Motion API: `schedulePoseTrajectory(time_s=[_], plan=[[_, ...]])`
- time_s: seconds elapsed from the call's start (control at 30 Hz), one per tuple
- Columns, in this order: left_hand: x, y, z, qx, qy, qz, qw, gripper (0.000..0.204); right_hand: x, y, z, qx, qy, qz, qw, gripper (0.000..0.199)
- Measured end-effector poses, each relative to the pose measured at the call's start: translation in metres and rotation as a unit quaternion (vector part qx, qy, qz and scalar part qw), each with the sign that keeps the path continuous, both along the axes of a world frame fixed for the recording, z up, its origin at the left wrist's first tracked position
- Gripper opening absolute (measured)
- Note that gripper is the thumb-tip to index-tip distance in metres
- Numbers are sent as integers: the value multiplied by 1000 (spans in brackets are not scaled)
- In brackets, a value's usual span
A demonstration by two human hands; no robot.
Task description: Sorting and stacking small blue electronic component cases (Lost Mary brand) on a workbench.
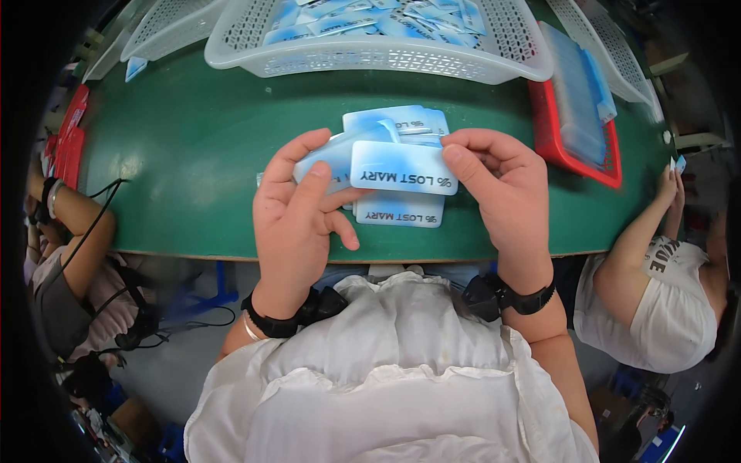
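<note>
I am gripping a blue-white sachet [403,167] with both my left hand [297,208] and right hand [502,193], a few stacked on the green desk [193,154], many waiting in the basket [370,58].

The white basket [370,58] at the far side is cut off by the top edge, the hands hide part of the blue-white packets [401,166], and the red tray [552,131] on the right is partly covered
</note>
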State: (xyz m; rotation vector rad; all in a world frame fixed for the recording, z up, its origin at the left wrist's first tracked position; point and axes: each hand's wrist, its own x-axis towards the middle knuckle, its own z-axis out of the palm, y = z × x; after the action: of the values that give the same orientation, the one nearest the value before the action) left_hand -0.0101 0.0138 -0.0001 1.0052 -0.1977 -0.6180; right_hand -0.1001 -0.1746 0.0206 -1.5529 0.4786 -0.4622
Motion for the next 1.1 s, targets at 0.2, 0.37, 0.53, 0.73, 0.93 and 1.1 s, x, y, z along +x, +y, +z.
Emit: schedulePoseTrajectory(time_s=[0.2, 0.37, 0.53, 0.73, 0.93, 1.1], plan=[[2, 2, -5, -24, -14, 17, 999, 37, 1, -1, 4, -5, 5, 28, 1000, 16], [3, 4, -5, -24, -28, 86, 996, 37, -14, 6, 4, -93, 25, 47, 994, 16], [3, 1, 1, 16, -63, 122, 990, 39, -22, 11, -7, -552, 10, -8, 834, 23], [-5, -4, 3, 70, -75, 33, 994, 35, 0, 13, -3, -321, -47, 12, 946, 29], [-5, -3, 5, 12, -12, 21, 1000, 32, 2, 5, -1, -87, 1, 40, 995, 19], [-4, -1, 2, 10, -19, 12, 1000, 33, -1, 0, 2, -13, 18, 45, 999, 19]])
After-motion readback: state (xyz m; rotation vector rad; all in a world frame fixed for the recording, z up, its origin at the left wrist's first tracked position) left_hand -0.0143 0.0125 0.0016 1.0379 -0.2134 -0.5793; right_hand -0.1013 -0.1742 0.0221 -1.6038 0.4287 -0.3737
